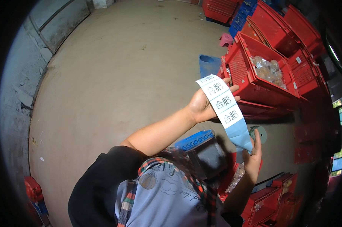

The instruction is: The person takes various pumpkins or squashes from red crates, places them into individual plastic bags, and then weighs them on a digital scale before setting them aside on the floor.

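A strip of white labels (222, 102) on blue backing runs between my two hands, each label bearing large printed writing. My left hand (202, 106) is palm up behind its upper part, with fingers extended past the strip's right edge. The strip covers part of that palm, and the thumb is hidden, so I cannot tell whether it pinches the strip. Lower right, my right hand (253, 159) holds the bare blue backing (239, 134) between thumb and fingers. A pale green roll (261, 134) shows just beyond its fingertips; whether the hand touches it is unclear.
Stacked red plastic crates (244, 68) stand at the right, one containing clear bags of round items (268, 71). Beside them are a blue container (209, 63) and a pink stool (225, 39). A blue basket (196, 140) and a dark box (209, 159) sit near my body.
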### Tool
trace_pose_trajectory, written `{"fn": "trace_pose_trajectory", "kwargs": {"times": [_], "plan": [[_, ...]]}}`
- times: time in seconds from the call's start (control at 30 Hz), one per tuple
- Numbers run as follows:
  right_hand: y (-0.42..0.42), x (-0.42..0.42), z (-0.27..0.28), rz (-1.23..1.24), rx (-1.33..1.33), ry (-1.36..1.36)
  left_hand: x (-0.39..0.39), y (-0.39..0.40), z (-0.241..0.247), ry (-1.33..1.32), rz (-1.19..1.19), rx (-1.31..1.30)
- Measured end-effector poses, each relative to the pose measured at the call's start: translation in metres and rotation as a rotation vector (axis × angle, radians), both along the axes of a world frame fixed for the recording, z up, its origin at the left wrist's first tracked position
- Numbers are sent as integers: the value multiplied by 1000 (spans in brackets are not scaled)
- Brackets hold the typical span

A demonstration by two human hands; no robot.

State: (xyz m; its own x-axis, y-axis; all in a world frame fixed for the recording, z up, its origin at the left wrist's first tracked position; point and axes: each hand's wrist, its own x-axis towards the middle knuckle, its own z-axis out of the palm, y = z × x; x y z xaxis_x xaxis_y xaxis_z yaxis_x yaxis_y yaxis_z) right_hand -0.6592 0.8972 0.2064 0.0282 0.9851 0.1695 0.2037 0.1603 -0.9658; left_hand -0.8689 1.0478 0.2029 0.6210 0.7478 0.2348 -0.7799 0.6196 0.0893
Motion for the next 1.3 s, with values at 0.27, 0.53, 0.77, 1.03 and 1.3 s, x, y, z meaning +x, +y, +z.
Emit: {"fn": "trace_pose_trajectory", "kwargs": {"times": [0.27,0.53,0.77,1.03,1.3], "plan": [[0,2,-17,-24,-49,-5,-22,6,-10,100,115,-56],[33,28,-30,515,-361,-16,29,36,-4,882,234,281],[130,50,0,45,62,243,113,77,30,1055,147,556],[305,116,-4,-300,327,335,31,60,-31,1300,181,440],[428,170,-69,-833,196,-411,-149,-147,-204,1618,-5,-393]]}}
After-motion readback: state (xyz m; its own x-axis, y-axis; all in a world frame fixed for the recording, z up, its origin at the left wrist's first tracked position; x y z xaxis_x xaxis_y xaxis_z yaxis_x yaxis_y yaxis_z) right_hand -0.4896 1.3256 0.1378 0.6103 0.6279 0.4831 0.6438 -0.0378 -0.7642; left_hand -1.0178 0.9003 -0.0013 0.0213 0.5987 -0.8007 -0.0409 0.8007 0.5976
